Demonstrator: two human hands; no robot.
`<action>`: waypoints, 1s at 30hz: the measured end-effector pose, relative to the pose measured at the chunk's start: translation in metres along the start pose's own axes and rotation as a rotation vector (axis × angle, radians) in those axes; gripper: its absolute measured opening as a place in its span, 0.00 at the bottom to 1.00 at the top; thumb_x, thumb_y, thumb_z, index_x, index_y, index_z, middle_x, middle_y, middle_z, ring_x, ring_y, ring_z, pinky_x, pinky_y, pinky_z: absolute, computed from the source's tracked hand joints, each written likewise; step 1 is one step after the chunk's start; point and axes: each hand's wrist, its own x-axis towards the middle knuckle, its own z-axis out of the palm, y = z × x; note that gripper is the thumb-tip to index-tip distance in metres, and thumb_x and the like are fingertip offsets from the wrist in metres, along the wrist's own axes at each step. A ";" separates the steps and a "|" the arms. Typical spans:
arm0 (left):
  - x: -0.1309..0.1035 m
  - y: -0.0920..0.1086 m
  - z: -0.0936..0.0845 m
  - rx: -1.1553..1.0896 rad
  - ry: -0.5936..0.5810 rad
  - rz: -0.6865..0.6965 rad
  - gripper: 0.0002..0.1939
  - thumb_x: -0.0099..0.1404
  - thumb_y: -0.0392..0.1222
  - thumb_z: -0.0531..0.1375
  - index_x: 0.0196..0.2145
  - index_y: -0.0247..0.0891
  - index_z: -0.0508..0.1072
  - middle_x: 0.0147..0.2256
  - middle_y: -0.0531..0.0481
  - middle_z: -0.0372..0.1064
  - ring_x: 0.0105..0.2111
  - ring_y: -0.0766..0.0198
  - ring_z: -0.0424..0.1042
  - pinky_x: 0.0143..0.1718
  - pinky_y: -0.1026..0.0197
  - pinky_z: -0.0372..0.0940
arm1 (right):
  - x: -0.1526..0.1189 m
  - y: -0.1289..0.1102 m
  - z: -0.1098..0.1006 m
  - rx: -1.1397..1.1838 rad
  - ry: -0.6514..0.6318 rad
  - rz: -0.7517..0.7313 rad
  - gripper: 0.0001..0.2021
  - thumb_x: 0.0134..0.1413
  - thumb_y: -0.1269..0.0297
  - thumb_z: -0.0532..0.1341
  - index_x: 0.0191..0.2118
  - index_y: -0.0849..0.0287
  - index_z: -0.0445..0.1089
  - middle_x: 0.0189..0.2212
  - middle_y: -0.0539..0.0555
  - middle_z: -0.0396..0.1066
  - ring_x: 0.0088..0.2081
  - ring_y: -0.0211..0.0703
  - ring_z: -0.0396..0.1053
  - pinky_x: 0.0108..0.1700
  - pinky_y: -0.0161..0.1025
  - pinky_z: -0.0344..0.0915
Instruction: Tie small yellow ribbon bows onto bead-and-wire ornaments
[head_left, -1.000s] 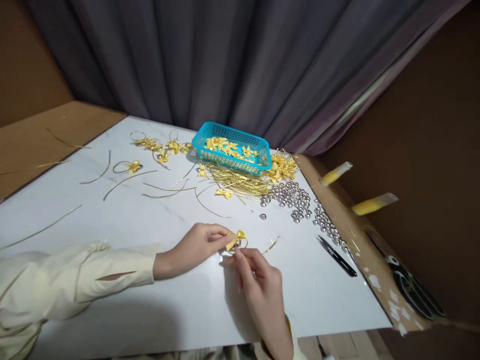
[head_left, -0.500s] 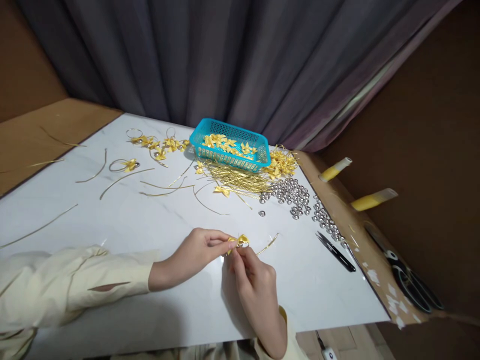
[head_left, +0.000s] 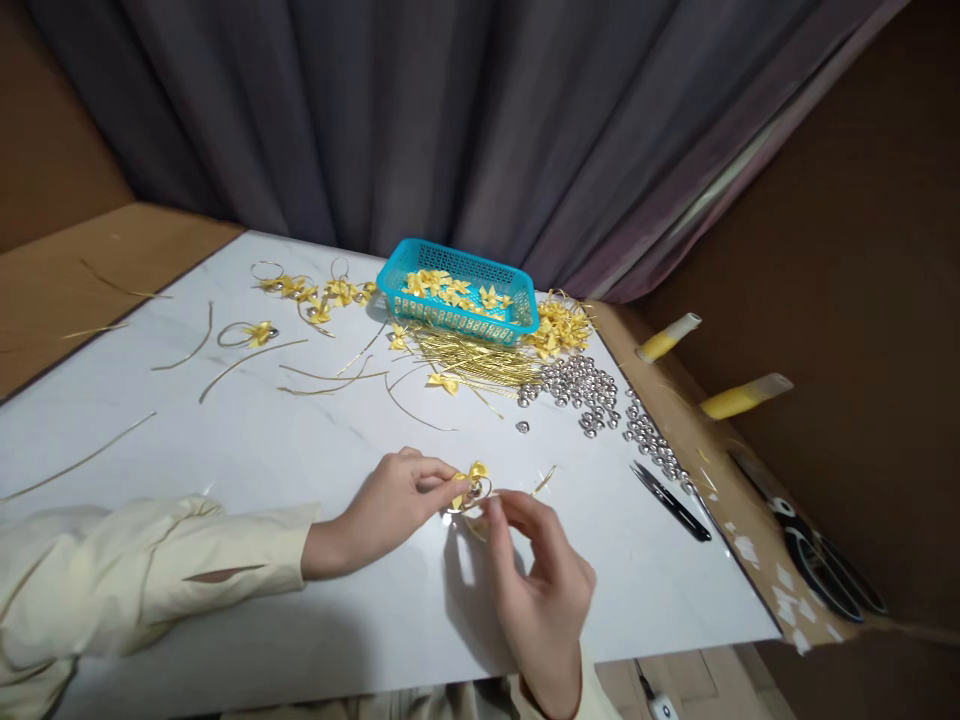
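1. With left hand [head_left: 405, 505], grasping yellow bow [head_left: 478, 470] at its left side, between thumb and fingertips. Left grip: closed on bow.
2. With right hand [head_left: 544, 585], pinching thin gold wire [head_left: 490, 487] beside bow, thumb against forefinger. Right grip: closed on wire; exact hold partly hidden by fingertips.
3. Bow: between both hands, over near half of tabletop [head_left: 247, 450]. Showing silver at its middle, with wire curving out on right. Cannot tell whether touching tabletop.
4. Just beyond right hand: short gold offcut [head_left: 546, 481], lying flat.
5. At far edge, before grey-purple curtain [head_left: 420, 120]: blue basket [head_left: 459, 322], holding loose yellow flowers [head_left: 435, 284].
6. Against basket's front: heap of gold strands [head_left: 476, 357], lying roughly parallel. To right of basket: yellow cluster [head_left: 559, 328].
7. Right of strands: pile of silver beads [head_left: 577, 382], spreading along right edge; single bead [head_left: 523, 427] apart, nearer the hands.
8. Left of basket: looped yellow pieces [head_left: 285, 285], grouped; curved wires scattered farther left.
9. Near right edge: black snips [head_left: 670, 503], pointing away. Beyond edge, on brown board: scissors [head_left: 814, 560], white scraps [head_left: 745, 547], two yellow tubes [head_left: 748, 396].
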 end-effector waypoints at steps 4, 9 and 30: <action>0.001 -0.001 0.001 0.035 0.038 0.080 0.11 0.61 0.45 0.57 0.28 0.41 0.77 0.27 0.52 0.75 0.35 0.60 0.64 0.36 0.60 0.61 | 0.008 0.002 -0.006 0.051 -0.009 0.152 0.11 0.51 0.67 0.61 0.42 0.58 0.64 0.38 0.57 0.72 0.39 0.43 0.71 0.42 0.40 0.68; 0.001 -0.006 0.001 0.131 0.120 0.274 0.09 0.61 0.41 0.58 0.25 0.39 0.75 0.26 0.53 0.74 0.31 0.63 0.63 0.37 0.59 0.58 | 0.019 0.009 -0.002 0.438 -0.276 0.501 0.18 0.46 0.61 0.64 0.41 0.56 0.57 0.29 0.51 0.71 0.28 0.38 0.69 0.32 0.37 0.69; -0.007 -0.002 -0.001 0.467 0.068 0.834 0.12 0.66 0.30 0.51 0.27 0.34 0.69 0.25 0.50 0.72 0.32 0.65 0.70 0.39 0.57 0.55 | 0.033 -0.004 -0.010 -0.236 -0.161 -0.196 0.08 0.56 0.72 0.54 0.30 0.62 0.70 0.19 0.49 0.67 0.18 0.32 0.61 0.22 0.29 0.59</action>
